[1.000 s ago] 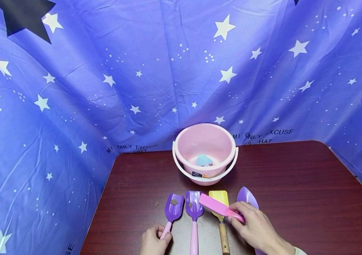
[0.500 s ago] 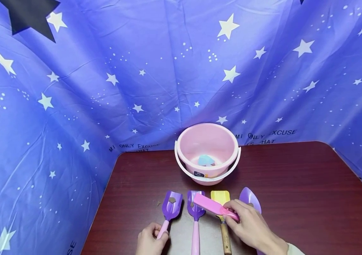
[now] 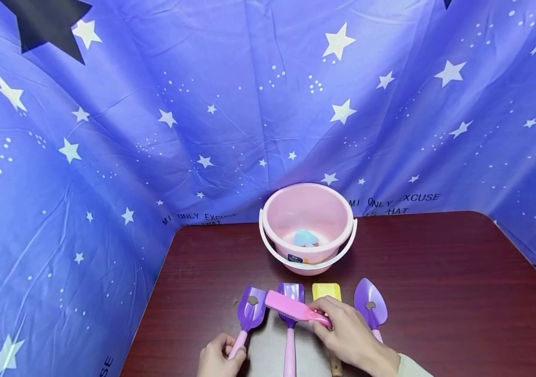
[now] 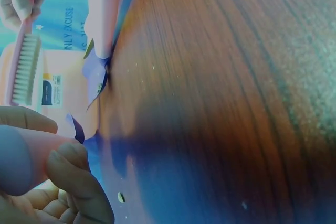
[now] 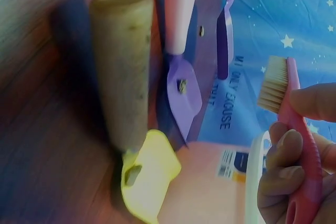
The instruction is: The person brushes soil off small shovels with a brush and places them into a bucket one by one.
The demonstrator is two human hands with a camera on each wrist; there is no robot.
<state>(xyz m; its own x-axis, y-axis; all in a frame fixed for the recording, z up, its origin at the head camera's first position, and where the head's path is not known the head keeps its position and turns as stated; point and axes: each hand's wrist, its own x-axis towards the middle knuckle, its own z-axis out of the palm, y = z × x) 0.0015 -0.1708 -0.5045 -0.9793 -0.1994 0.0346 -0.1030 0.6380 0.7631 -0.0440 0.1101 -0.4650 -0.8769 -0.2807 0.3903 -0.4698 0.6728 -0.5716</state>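
Observation:
My left hand (image 3: 220, 357) grips the pink handle of a purple toy shovel (image 3: 249, 320), whose blade holds a brown clump (image 3: 253, 300). In the left wrist view this handle (image 4: 44, 153) is close up, between thumb and fingers. My right hand (image 3: 347, 337) pinches the handle of a pink brush (image 3: 288, 306), bristles down, above a second purple shovel (image 3: 290, 348). The brush tip is beside the left shovel's blade. Pale bristles (image 5: 273, 85) show in the right wrist view. Below my right hand lies a yellow shovel (image 3: 326, 290) with a wooden handle (image 5: 123, 72), partly hidden.
A pink bucket (image 3: 305, 209) with a white handle (image 3: 279, 256) stands behind the tools, a light-blue piece (image 3: 305, 238) inside. A purple pointed trowel (image 3: 365, 292) with a brown clump lies at right. Brown crumbs (image 3: 235, 301) dot the table (image 3: 437, 272). A starry blue cloth (image 3: 230, 136) hangs behind.
My right hand has carried the brush leftward, from over the yellow shovel toward the left purple shovel, uncovering the pointed trowel. My left hand and its shovel have shifted slightly left.

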